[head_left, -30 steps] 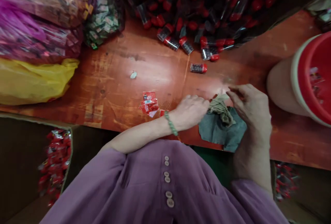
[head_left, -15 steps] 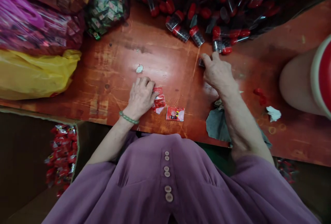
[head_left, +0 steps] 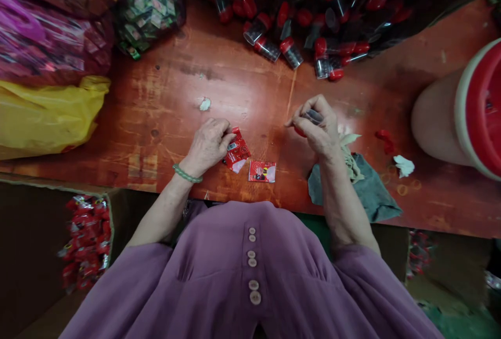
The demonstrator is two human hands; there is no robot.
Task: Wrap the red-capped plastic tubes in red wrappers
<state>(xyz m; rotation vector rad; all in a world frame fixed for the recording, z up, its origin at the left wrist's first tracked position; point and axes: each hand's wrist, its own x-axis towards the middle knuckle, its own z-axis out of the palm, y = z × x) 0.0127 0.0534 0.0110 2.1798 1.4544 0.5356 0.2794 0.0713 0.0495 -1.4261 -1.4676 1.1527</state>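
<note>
On the scuffed red wooden table (head_left: 242,88), my left hand (head_left: 207,143) pinches glossy red sachets (head_left: 236,152); beside them, my right hand (head_left: 318,129) grips a red-capped clear vial (head_left: 311,117).

A worn, glossy reddish wooden counter (head_left: 242,83) fills the view, light glaring off its scratched middle. Beneath its near edge lies dark shadow, with an open cardboard box (head_left: 58,193) at left.

Left hand (head_left: 208,143) pinching red sachet (head_left: 236,152), right hand (head_left: 317,127) gripping red-capped vial (head_left: 309,118), red table (head_left: 250,93)
</note>
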